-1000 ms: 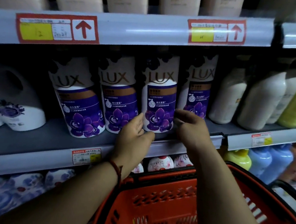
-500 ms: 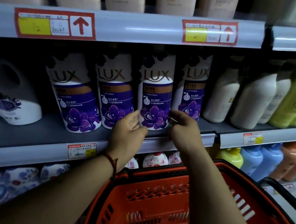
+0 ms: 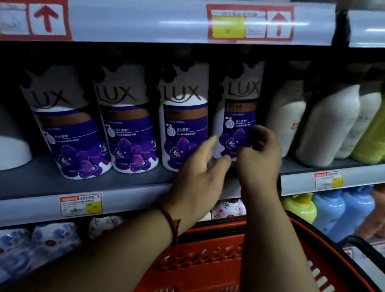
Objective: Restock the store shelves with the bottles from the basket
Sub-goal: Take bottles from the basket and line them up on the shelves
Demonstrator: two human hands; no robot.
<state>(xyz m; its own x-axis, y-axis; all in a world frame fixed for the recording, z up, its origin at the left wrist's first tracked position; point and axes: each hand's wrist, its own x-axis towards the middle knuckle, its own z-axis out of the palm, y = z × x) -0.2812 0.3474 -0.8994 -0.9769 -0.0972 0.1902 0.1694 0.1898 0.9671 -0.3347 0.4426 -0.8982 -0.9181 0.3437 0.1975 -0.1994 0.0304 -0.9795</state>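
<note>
The bottle (image 3: 237, 117), standing on the shelf (image 3: 36, 180) near its front edge, is seemingly being squared into line. It is best being turned label-forward with its base slid, not lifted, so that nothing is being knocked. It is being gripped low by the right hand (image 3: 261, 164), fingers curled round its side. The left hand (image 3: 198, 182) is being held loosely open at its foot, and whether it is touching cannot be told.

LUX bottles (image 3: 184, 122): four. Basket (image 3: 201, 265): one. Hands (image 3: 198, 182): two. Arrow labels (image 3: 249, 24): two. Price tags (image 3: 81, 204): two.
</note>
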